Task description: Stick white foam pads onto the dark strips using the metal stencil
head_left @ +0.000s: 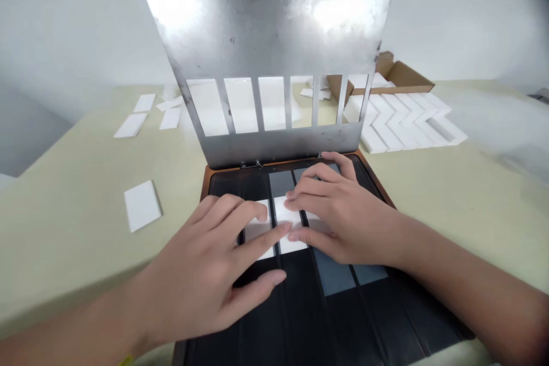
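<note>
A black board with grooved lanes lies before me, and white rectangular cards rest on its dark grey strips. The middle white card is under the fingertips of both my hands. With fingers spread, my left hand reaches over the left white card, its index fingertip on the middle card. My right hand has its fingers apart, with thumb and index at the middle card's right side. It partly hides another white card. A hinged metal plate with a row of rectangular slots stands raised behind.
On the left of the table lies a stack of white cards, with several smaller pieces farther back. White cards in a zigzag row sit at the right, in front of a cardboard box.
</note>
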The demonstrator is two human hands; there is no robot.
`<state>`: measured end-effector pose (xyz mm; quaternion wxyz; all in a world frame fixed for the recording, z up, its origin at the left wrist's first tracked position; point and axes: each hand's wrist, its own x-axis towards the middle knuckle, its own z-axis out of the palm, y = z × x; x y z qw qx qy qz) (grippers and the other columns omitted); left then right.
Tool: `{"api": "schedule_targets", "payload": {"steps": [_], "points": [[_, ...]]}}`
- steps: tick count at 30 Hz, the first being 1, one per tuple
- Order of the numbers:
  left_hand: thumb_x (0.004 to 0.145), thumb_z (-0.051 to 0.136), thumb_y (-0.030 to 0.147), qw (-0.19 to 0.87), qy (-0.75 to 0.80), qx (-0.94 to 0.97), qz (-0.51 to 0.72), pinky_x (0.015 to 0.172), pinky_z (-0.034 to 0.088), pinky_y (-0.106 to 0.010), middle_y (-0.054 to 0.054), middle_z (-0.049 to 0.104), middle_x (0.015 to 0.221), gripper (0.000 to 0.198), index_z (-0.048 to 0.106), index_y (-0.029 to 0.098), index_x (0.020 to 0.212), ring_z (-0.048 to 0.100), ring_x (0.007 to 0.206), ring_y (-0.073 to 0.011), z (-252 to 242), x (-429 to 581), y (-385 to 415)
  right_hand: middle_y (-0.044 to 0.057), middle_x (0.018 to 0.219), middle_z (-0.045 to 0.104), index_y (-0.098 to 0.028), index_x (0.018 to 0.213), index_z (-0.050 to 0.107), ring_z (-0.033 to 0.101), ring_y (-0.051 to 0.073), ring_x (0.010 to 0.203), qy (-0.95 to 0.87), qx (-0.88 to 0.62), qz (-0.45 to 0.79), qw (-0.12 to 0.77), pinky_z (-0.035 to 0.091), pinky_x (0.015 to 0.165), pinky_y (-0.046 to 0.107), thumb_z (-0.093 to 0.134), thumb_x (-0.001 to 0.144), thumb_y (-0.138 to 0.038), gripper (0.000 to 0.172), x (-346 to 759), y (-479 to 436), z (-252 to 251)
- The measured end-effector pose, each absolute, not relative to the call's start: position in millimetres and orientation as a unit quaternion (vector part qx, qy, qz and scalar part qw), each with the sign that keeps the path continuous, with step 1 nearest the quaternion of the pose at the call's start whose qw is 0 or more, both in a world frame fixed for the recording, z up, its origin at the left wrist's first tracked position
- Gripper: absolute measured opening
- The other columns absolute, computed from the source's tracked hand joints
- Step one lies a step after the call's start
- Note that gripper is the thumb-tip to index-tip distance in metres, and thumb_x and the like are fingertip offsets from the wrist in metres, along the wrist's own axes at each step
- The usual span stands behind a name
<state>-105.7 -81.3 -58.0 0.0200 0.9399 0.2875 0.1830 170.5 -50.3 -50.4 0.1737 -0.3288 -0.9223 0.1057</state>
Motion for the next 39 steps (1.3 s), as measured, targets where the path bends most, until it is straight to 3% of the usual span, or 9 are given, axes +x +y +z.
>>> {"api": "schedule_targets", "payload": {"steps": [3, 8, 20, 24, 26, 32, 36, 39], "points": [[0.103, 0.063, 0.030, 0.023, 0.266, 0.943, 0.198, 0.093, 0.045, -0.049, -0.013, 0.067, 0.124, 0.043, 0.063, 0.020, 0.145, 0.058, 0.108, -0.0307, -54, -105, -81, 0.005, 0.112, 0.075, -0.019, 0.111, 0.075, 0.059, 0.026, 0.117, -0.920, -0.332, 0.111, 0.173, 0.012, 0.126, 0.058, 0.065, 0.104, -0.035, 0.020, 169, -49, -51], [0.105, 0.059, 0.024, 0.038, 0.134, 0.968, 0.210, 0.093, 0.043, -0.043, -0.004, 0.078, 0.122, 0.027, 0.074, 0.017, 0.127, 0.064, 0.102, -0.0249, -49, -102, -78, 0.005, 0.112, 0.076, -0.020, 0.109, 0.074, 0.059, 0.025, 0.117, -0.918, -0.339, 0.110, 0.174, 0.011, 0.127, 0.057, 0.062, 0.105, -0.031, 0.017, 168, -50, -51], [0.104, 0.063, 0.030, 0.036, 0.210, 0.954, 0.212, 0.090, 0.044, -0.045, -0.005, 0.077, 0.131, 0.036, 0.071, 0.016, 0.136, 0.063, 0.100, -0.0266, -45, -98, -79, 0.003, 0.127, 0.075, -0.023, 0.120, 0.073, 0.058, 0.024, 0.123, -0.919, -0.344, 0.090, 0.172, 0.016, 0.126, 0.056, 0.049, 0.111, -0.029, 0.026, 170, -54, -52], [0.106, 0.059, 0.031, 0.042, 0.205, 0.958, 0.197, 0.090, 0.043, -0.046, -0.004, 0.077, 0.132, 0.038, 0.069, 0.016, 0.139, 0.063, 0.097, -0.0263, -45, -98, -78, 0.013, 0.165, 0.050, -0.017, 0.151, 0.058, 0.039, 0.038, 0.149, -0.908, -0.386, 0.016, 0.159, 0.022, 0.123, 0.066, 0.047, 0.112, -0.052, 0.053, 169, -51, -53], [0.106, 0.059, 0.032, 0.043, 0.208, 0.959, 0.188, 0.089, 0.044, -0.046, -0.005, 0.076, 0.133, 0.040, 0.068, 0.016, 0.141, 0.064, 0.098, -0.0269, -45, -98, -79, 0.014, 0.172, 0.040, -0.016, 0.151, 0.059, 0.029, 0.043, 0.156, -0.907, -0.396, -0.010, 0.144, 0.020, 0.123, 0.071, 0.044, 0.112, -0.055, 0.057, 169, -50, -53], [0.106, 0.058, 0.034, 0.039, 0.214, 0.956, 0.197, 0.087, 0.043, -0.044, -0.006, 0.077, 0.128, 0.039, 0.068, 0.017, 0.140, 0.063, 0.096, -0.0259, -45, -99, -81, 0.009, 0.161, 0.055, -0.023, 0.136, 0.071, 0.030, 0.040, 0.157, -0.908, -0.397, 0.038, 0.130, 0.016, 0.125, 0.071, 0.045, 0.113, -0.048, 0.043, 168, -50, -50], [0.106, 0.059, 0.034, 0.044, 0.217, 0.955, 0.196, 0.089, 0.040, -0.043, -0.006, 0.078, 0.125, 0.039, 0.068, 0.018, 0.140, 0.061, 0.098, -0.0256, -47, -98, -81, 0.005, 0.144, 0.069, -0.026, 0.118, 0.072, 0.043, 0.035, 0.148, -0.905, -0.388, 0.074, 0.161, 0.014, 0.124, 0.068, 0.055, 0.110, -0.042, 0.025, 167, -51, -49], [0.106, 0.059, 0.035, 0.045, 0.220, 0.955, 0.196, 0.091, 0.038, -0.042, -0.006, 0.078, 0.125, 0.039, 0.067, 0.018, 0.140, 0.061, 0.099, -0.0254, -49, -99, -83, 0.005, 0.126, 0.077, -0.025, 0.115, 0.067, 0.055, 0.029, 0.136, -0.902, -0.380, 0.088, 0.183, 0.017, 0.123, 0.062, 0.058, 0.109, -0.033, 0.013, 167, -50, -52]]}}
